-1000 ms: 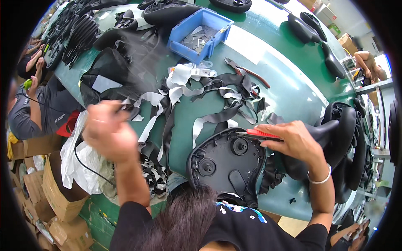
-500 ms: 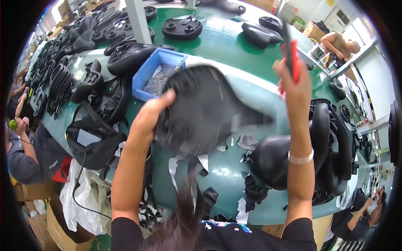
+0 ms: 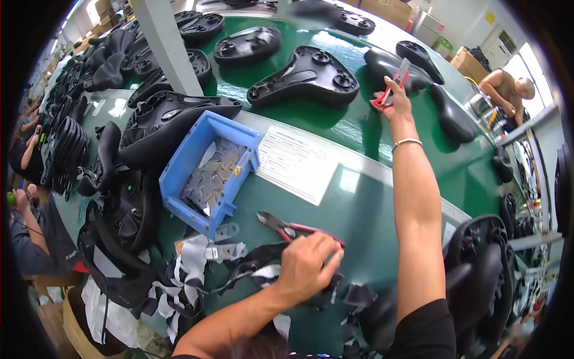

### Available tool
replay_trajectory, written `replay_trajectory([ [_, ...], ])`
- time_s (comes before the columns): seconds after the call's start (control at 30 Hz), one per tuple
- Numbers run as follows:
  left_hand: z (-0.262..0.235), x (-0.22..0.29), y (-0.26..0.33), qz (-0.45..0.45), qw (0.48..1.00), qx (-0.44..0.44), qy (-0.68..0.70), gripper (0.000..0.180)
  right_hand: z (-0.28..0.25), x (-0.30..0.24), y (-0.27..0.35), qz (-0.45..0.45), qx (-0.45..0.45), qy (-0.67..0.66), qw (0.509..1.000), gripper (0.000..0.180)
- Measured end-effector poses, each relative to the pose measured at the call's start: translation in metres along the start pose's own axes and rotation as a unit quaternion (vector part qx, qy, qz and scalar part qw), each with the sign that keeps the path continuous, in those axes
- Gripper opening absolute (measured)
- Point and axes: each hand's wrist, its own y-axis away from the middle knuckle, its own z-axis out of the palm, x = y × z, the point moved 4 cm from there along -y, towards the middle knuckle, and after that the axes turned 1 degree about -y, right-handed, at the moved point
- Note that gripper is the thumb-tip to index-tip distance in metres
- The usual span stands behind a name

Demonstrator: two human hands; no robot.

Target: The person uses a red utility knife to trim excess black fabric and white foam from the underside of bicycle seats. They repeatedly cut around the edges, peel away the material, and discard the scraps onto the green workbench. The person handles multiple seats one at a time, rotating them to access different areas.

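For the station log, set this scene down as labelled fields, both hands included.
Left hand: fingers curled, beside red-handled metal pliers; contact unclear
Right hand: holding a red-handled metal cutting tool over the glossy green tabletop
Container: open blue plastic bin with thin flat grey pieces inside
Workpiece nearby: black pear-shaped saddle, underside up, left of the right hand
Paper: white rectangular printed sheet, right of the bin
Scraps: black and white strips, nearer the person than the bin

A black short sleeve (image 3: 427, 332), a silver bracelet (image 3: 407, 142).
The sleeve finishes above the elbow; the bracelet, thin and shiny, goes round the wrist behind the right hand (image 3: 396, 105).
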Motion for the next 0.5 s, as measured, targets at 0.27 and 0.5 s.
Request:
replay_trajectory([
  [0.27, 0.006, -0.002, -0.005, -0.015, 1.0, 0.012, -0.013, 0.008, -0.042, -0.074, 0.007, -0.13, 0.213, -0.093, 0.964, 0.032],
  [0.5, -0.011, -0.013, -0.007, 0.054, 0.966, 0.216, 0.132, 0.016, 0.067, -0.137, 0.28, -0.131, -0.161, 0.483, 0.85, 0.037],
])
